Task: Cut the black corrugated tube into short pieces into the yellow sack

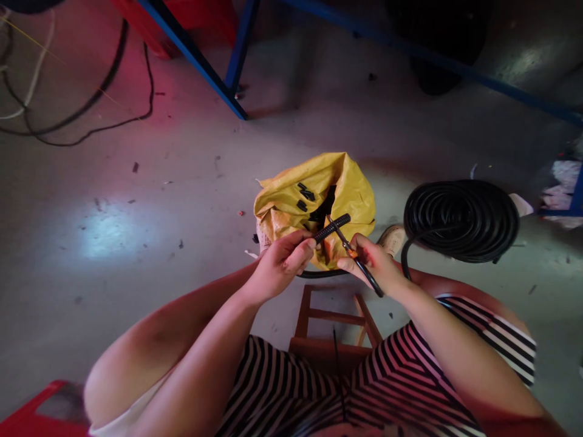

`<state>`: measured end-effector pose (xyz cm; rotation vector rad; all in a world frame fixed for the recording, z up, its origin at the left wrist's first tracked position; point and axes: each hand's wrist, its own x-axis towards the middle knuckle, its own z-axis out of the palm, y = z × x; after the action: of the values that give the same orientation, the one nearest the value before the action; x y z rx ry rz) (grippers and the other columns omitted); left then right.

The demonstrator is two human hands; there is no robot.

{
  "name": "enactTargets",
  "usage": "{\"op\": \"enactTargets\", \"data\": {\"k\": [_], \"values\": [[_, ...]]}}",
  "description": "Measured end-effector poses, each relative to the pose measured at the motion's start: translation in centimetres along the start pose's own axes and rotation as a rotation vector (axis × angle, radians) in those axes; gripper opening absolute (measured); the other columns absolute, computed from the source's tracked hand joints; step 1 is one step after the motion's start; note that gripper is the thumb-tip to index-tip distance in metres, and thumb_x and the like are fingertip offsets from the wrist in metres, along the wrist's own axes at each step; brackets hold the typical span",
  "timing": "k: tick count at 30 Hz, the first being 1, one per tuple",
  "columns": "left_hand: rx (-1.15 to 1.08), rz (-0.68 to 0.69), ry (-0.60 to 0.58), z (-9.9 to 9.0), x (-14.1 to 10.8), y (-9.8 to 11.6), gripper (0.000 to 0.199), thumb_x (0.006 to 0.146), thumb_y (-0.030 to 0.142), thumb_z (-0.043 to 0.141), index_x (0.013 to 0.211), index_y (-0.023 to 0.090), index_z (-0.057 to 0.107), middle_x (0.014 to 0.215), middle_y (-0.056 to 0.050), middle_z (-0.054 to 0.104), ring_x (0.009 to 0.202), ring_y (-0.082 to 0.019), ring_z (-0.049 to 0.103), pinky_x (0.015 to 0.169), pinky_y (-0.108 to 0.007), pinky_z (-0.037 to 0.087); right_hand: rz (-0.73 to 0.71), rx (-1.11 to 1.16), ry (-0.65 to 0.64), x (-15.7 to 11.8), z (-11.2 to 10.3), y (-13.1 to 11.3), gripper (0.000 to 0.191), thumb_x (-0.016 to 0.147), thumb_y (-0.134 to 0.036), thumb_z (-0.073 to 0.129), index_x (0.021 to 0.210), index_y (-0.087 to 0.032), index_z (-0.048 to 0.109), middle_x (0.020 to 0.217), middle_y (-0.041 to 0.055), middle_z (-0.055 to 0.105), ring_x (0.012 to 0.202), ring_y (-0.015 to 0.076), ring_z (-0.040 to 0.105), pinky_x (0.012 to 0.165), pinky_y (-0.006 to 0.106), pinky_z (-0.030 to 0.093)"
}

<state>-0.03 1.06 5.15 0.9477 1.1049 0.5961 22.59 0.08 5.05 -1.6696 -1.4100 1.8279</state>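
My left hand [290, 260] is closed round a black corrugated tube [324, 231], whose free end points up and to the right. In my right hand [371, 263] is a pair of scissors [350, 252] with dark handles and an orange part near the pivot. Its blades cross the tube a short way from the free end; I cannot tell whether they have cut into it. Beneath both hands an open yellow sack [296, 176] stands on the floor, with several short black tube pieces [306, 192] on its folded side and dark contents inside.
A coil of black tubing [460, 221] lies on the floor to the right, one length running toward my legs. A wooden stool [337, 315] is below me. Blue metal frame legs [195, 57], a red plastic object [182, 24] and loose cables [104, 91] lie farther off.
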Motion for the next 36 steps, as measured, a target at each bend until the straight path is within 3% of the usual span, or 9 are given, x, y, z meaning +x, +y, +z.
{"op": "enactTargets", "data": {"k": [4,7,11,15,20,30,36], "values": [[-0.004,0.053,0.083,0.9,0.1,-0.3,0.031,0.101,0.047,0.056,0.108,0.017,0.058,0.064,0.006,0.045,0.052,-0.009,0.041,0.051,-0.023,0.035,-0.038,0.000,0.000,0.1,0.6,0.9,0.051,0.078,-0.060,0.077,0.080,-0.023,0.043,0.071,-0.0061,0.040,0.065,0.0120,0.037,0.059,0.026,0.029],[0.174,0.117,0.109,0.9,0.2,-0.2,0.025,0.101,0.039,0.057,0.105,0.016,0.064,0.073,0.002,0.057,0.062,-0.011,0.051,0.061,-0.025,0.042,-0.028,-0.027,0.006,0.0,0.9,1.2,0.048,0.080,-0.058,0.077,0.082,-0.023,0.043,0.072,-0.0059,0.041,0.066,0.0123,0.038,0.061,0.026,0.031],[0.360,0.175,0.047,0.6,0.4,-0.1,0.021,0.100,0.032,0.056,0.102,0.015,0.068,0.089,-0.004,0.069,0.083,-0.016,0.062,0.078,-0.028,0.048,0.001,-0.022,-0.071,0.0,0.7,0.7,0.047,0.082,-0.057,0.075,0.091,-0.024,0.043,0.077,-0.0056,0.045,0.068,0.0131,0.041,0.064,0.027,0.036],[0.440,0.172,-0.024,0.2,0.3,-0.2,0.021,0.100,0.030,0.055,0.098,0.015,0.069,0.089,-0.004,0.071,0.081,-0.016,0.063,0.075,-0.028,0.047,0.030,-0.137,-0.140,0.2,0.4,-0.1,0.052,0.080,-0.057,0.075,0.098,-0.024,0.040,0.084,-0.0036,0.051,0.073,0.0152,0.048,0.068,0.029,0.040],[0.427,0.154,-0.072,-0.1,0.1,-0.3,0.022,0.101,0.030,0.055,0.095,0.015,0.069,0.087,-0.003,0.070,0.080,-0.015,0.062,0.074,-0.027,0.046,0.030,-0.306,-0.150,0.5,0.5,-0.3,0.052,0.080,-0.060,0.072,0.095,-0.025,0.037,0.080,-0.0029,0.052,0.071,0.0167,0.050,0.063,0.028,0.038],[0.325,0.128,-0.031,-0.5,0.1,-0.4,0.024,0.100,0.036,0.056,0.098,0.015,0.067,0.089,-0.003,0.068,0.081,-0.016,0.059,0.072,-0.026,0.045,0.003,-0.385,0.000,1.0,1.2,0.0,0.051,0.079,-0.066,0.069,0.082,-0.025,0.040,0.067,-0.0034,0.051,0.060,0.0145,0.046,0.056,0.025,0.031],[0.243,-0.002,0.004,-0.3,0.4,-0.9,0.028,0.100,0.040,0.054,0.087,0.016,0.061,0.068,0.003,0.052,0.061,-0.011,0.044,0.058,-0.024,0.037,0.021,-0.401,-0.006,2.0,1.3,1.6,0.052,0.077,-0.067,0.071,0.078,-0.024,0.042,0.065,-0.0041,0.050,0.057,0.0130,0.042,0.054,0.025,0.028]]}}
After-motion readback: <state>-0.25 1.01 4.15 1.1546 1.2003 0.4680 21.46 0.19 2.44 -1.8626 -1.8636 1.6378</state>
